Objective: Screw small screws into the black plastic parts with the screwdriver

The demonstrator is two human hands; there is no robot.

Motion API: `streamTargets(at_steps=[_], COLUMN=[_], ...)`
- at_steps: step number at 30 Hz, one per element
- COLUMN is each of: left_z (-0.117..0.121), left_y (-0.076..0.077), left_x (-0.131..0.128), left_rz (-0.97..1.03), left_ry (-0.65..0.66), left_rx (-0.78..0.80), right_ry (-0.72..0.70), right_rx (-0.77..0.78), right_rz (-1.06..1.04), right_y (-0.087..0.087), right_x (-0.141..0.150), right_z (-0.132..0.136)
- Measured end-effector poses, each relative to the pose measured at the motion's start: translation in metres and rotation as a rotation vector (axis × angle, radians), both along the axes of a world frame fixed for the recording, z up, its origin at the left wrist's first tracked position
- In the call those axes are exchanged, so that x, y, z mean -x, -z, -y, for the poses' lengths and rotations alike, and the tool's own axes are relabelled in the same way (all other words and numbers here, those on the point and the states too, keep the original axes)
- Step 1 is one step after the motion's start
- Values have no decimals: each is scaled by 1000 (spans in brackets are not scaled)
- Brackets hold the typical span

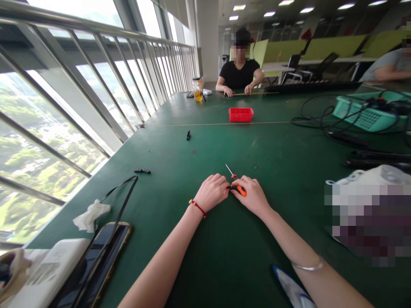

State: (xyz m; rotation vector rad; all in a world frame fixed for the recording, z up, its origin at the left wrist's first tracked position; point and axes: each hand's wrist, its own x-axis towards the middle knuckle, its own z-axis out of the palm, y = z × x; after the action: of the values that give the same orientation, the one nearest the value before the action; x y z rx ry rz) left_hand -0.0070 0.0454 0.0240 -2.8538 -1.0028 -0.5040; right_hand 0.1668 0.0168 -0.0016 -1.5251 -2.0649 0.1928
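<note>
In the middle of the green table (205,149), my two hands meet close together. My right hand (252,194) is closed around a screwdriver (239,187) with an orange and black handle; its thin metal shaft points up and away to the left. My left hand (213,190) has its fingers curled and pinched on a small black piece (230,187), mostly hidden between the hands. The right fingertips come very near that piece; whether they touch it I cannot tell. Two small black parts, one farther off (188,135) and one to the left (142,171), lie on the table.
A red tray (241,114) stands ahead, with a person (240,68) seated behind it. A jar (197,90) is at the back left. Cables and a teal basket (362,113) occupy the right, near a white bag (379,188). A phone (112,252) lies front left, beside the railing.
</note>
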Motion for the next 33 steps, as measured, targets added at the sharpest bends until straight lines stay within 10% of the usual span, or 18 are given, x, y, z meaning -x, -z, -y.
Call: streamTargets(at_steps=[13, 19, 25, 33], left_z=[-5, -6, -5, -5], left_y=[10, 10, 10, 10], left_x=[4, 4, 2, 2], left_rz=[410, 397, 407, 418], left_ry=[-100, -95, -105, -105], left_rx=[351, 376, 356, 335], right_ry=[5, 203, 248, 390], right_rx=[6, -15, -193, -131], right_rz=[-153, -680, -471, -381], right_y=[-8, -62, -116, -106], right_x=[-1, -20, -13, 13], right_z=[2, 12, 18, 5])
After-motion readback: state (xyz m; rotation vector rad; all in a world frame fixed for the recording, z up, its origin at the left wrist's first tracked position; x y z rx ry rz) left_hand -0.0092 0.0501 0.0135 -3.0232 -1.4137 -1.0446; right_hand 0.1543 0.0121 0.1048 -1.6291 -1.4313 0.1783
